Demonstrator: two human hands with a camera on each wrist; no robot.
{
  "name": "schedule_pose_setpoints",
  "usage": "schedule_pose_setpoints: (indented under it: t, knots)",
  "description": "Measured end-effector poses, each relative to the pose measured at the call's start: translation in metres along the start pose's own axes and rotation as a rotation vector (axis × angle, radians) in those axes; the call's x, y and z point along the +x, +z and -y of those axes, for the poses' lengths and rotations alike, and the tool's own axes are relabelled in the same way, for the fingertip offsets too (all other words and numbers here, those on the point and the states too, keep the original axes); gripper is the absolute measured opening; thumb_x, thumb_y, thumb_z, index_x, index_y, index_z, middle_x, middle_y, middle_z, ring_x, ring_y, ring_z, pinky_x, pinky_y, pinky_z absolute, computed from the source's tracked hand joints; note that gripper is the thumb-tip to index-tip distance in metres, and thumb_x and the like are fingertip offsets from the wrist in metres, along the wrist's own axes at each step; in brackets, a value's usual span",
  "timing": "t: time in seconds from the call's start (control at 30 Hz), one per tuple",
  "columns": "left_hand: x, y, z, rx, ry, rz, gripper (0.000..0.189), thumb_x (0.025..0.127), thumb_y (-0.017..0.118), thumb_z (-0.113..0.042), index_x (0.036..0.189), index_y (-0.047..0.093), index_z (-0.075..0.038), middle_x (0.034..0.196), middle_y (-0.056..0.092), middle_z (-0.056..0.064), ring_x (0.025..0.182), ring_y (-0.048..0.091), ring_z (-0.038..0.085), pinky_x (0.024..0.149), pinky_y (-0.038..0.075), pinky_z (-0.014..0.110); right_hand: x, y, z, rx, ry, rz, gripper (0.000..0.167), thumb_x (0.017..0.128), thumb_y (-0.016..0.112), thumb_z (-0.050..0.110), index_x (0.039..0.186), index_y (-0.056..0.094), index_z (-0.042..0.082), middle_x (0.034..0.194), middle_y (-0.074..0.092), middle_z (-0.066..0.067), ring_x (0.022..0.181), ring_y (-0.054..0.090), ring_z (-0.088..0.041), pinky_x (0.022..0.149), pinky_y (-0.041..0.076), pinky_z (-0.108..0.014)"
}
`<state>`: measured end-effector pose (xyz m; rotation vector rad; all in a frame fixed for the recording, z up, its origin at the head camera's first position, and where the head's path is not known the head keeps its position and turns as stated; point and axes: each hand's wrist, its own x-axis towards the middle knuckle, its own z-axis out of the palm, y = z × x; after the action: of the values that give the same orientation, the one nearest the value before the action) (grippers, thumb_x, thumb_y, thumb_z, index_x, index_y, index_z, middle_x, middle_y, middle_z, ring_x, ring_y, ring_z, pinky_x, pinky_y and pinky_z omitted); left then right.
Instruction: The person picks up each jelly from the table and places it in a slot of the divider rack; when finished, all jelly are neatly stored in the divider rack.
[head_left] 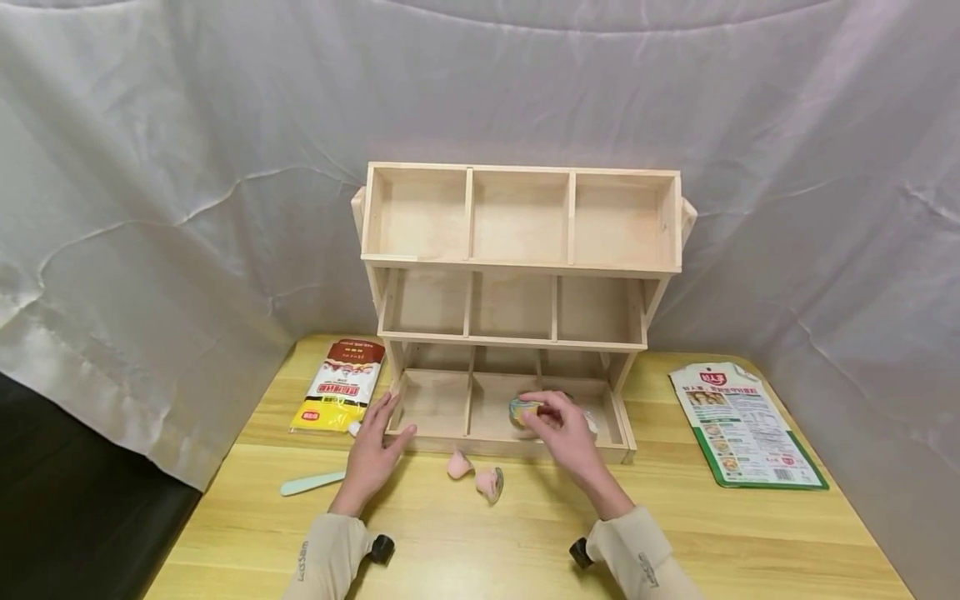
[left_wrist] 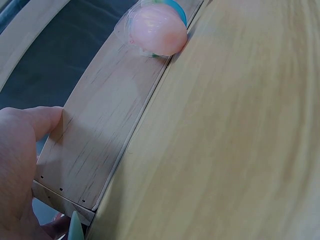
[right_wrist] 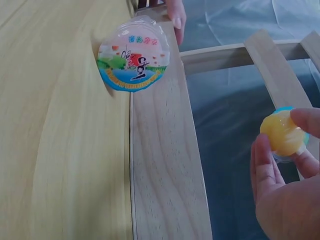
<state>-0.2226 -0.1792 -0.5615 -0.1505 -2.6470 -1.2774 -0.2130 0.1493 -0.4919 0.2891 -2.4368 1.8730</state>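
My right hand pinches a small jelly cup with yellow filling between thumb and fingers. It is held over the bottom tier of a wooden three-tier rack, near the divider between the middle and right compartments. My left hand rests at the rack's front left corner, thumb spread apart and touching the top edge of the front board. Two pink jelly cups lie on the table before the rack; one shows its printed lid in the right wrist view. Something clear and shiny shows partly behind my right hand.
A red, white and yellow packet lies left of the rack. A mint-green handle sits beside my left hand, partly hidden by it. To the right lies a green and white pouch. Grey cloth hangs behind the wooden table.
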Motion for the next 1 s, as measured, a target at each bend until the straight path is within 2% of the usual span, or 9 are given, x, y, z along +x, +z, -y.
schedule_pose_setpoints:
  t: [0.2, 0.43, 0.63, 0.8, 1.0]
  knots:
    - [0.001, 0.000, 0.002, 0.010, 0.002, 0.003, 0.069, 0.101, 0.068, -0.039, 0.159, 0.041, -0.012, 0.169, 0.029, 0.013, 0.153, 0.032, 0.043, 0.118, 0.030, 0.070, 0.003, 0.001, 0.000, 0.035, -0.008, 0.015, 0.027, 0.098, 0.073, 0.018, 0.123, 0.072, 0.007, 0.117, 0.059, -0.015, 0.091, 0.052, -0.016, 0.077, 0.050, -0.018]
    - [0.000, 0.000, 0.002, 0.011, 0.010, -0.001, 0.070, 0.101, 0.067, -0.040, 0.159, 0.041, -0.011, 0.169, 0.029, 0.014, 0.152, 0.032, 0.044, 0.118, 0.030, 0.071, 0.006, 0.003, 0.001, 0.009, 0.003, 0.020, 0.029, 0.097, 0.075, 0.023, 0.122, 0.074, 0.009, 0.121, 0.062, -0.014, 0.099, 0.058, -0.018, 0.084, 0.053, -0.019]
    - [-0.001, 0.001, 0.003, 0.014, 0.018, -0.015, 0.070, 0.101, 0.068, -0.039, 0.158, 0.042, -0.009, 0.168, 0.030, 0.015, 0.151, 0.034, 0.045, 0.117, 0.031, 0.071, 0.011, 0.007, 0.001, -0.011, 0.029, 0.019, 0.029, 0.096, 0.075, 0.017, 0.124, 0.072, 0.007, 0.125, 0.060, -0.014, 0.102, 0.060, -0.018, 0.087, 0.053, -0.017]
    - [-0.002, 0.001, 0.003, 0.011, 0.022, -0.020, 0.070, 0.100, 0.068, -0.040, 0.158, 0.042, -0.010, 0.168, 0.031, 0.016, 0.151, 0.034, 0.046, 0.116, 0.032, 0.072, 0.010, 0.008, 0.020, -0.021, 0.055, 0.037, 0.032, 0.095, 0.076, 0.010, 0.125, 0.070, 0.001, 0.126, 0.060, -0.017, 0.104, 0.061, -0.021, 0.090, 0.054, -0.018]
    - [-0.001, 0.000, 0.003, 0.005, 0.004, -0.003, 0.069, 0.100, 0.069, -0.037, 0.158, 0.042, -0.012, 0.168, 0.030, 0.015, 0.152, 0.033, 0.044, 0.117, 0.031, 0.071, 0.007, 0.007, 0.038, -0.040, 0.027, 0.052, 0.040, 0.095, 0.075, 0.009, 0.132, 0.065, -0.003, 0.130, 0.058, -0.020, 0.111, 0.063, -0.028, 0.091, 0.057, -0.024]
